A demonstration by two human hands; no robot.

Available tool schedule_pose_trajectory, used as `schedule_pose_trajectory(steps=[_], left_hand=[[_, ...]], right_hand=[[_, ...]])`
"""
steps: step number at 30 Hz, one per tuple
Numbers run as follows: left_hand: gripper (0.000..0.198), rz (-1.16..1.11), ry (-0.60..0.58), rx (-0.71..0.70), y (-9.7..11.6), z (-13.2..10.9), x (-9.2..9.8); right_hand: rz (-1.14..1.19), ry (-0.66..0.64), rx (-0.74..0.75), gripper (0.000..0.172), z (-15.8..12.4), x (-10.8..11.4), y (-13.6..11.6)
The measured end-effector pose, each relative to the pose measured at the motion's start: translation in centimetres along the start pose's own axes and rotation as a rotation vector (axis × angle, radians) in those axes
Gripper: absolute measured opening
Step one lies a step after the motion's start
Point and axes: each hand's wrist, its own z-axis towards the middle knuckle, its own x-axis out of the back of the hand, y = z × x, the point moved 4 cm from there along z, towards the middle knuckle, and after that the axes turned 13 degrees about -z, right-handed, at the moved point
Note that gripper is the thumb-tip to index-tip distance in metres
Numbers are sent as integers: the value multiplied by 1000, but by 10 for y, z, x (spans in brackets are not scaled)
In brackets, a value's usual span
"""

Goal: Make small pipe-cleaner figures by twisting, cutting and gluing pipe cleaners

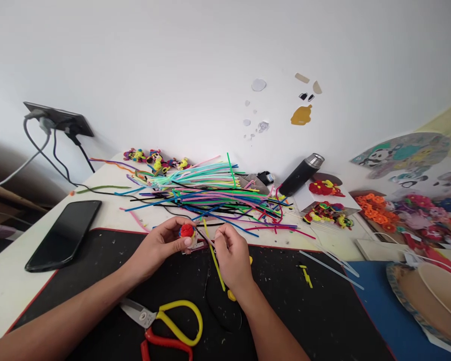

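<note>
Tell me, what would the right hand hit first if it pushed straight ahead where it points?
Probably the pile of pipe cleaners beyond the right hand, which pinches a yellow pipe cleaner; the left hand's red ball lies aside. Depth is unclear.

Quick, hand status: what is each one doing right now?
Left hand: closed on the red pipe-cleaner ball.
Right hand: pinched shut beside the yellow pipe cleaner; grip unclear.
</note>
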Motion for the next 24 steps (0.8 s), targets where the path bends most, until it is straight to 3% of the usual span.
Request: schedule_pose_trajectory(steps=[8,13,19,24], left_hand=[[39,-4,23,-17,2,0,0],[38,-39,31,-29,3,0,-1],[35,-105,85,-75,9,0,-2],[37,-126,108,-82,13,-3,-6]], right_hand=[[-7,6,-9,30,0,0,-5],[-6,16,-20,20,3,-2,-1],[26,-62,12,33,-1,-11,0],[-7,-134,26,34,-8,-22,-1]])
